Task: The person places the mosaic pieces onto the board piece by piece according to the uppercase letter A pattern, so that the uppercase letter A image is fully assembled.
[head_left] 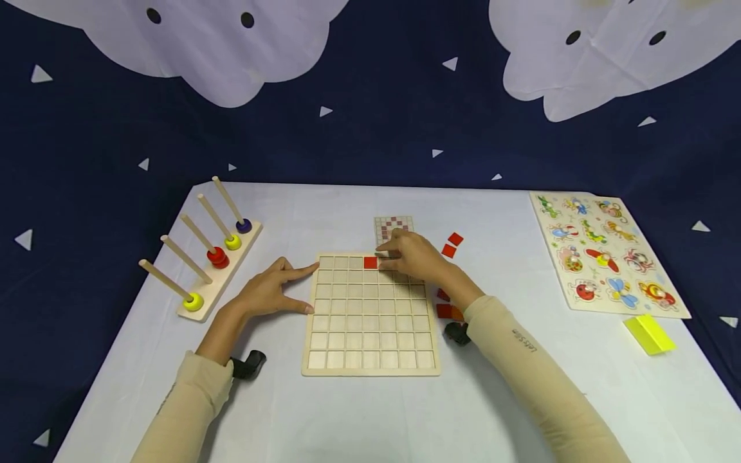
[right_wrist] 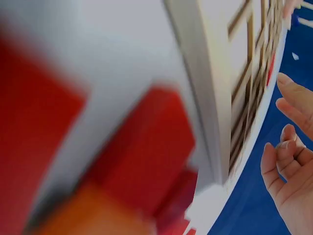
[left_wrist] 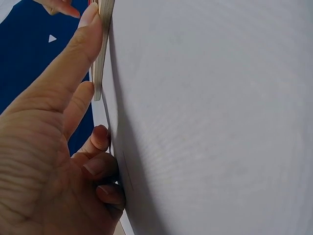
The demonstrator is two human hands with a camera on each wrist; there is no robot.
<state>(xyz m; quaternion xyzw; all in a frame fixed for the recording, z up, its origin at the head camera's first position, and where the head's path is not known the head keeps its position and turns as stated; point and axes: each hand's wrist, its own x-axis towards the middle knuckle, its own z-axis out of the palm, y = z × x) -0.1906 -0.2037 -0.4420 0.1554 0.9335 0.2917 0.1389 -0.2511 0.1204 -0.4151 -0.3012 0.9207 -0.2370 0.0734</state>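
Note:
A wooden grid board point(head_left: 372, 372) lies flat on the table, with one red square tile point(head_left: 370, 262) in its top row. My left hand point(head_left: 269, 289) is at the board's left edge, index finger and thumb stretched apart and touching the rim; in the left wrist view the other fingers of that hand point(left_wrist: 58, 122) are bent against the table. Over the top row, just right of the red tile, is my right hand point(head_left: 413, 257). The right wrist view shows this hand point(right_wrist: 293, 152) with nothing between thumb and index finger. It partly covers a patterned grid card point(head_left: 384, 225) behind the board.
Loose red tiles point(head_left: 455, 239) lie right of the board, some beside the right forearm, with an orange piece point(head_left: 457, 314). A peg stand point(head_left: 220, 283) with coloured rings is at left. An insect puzzle board point(head_left: 564, 283) and a yellow folded block point(head_left: 649, 334) lie at right.

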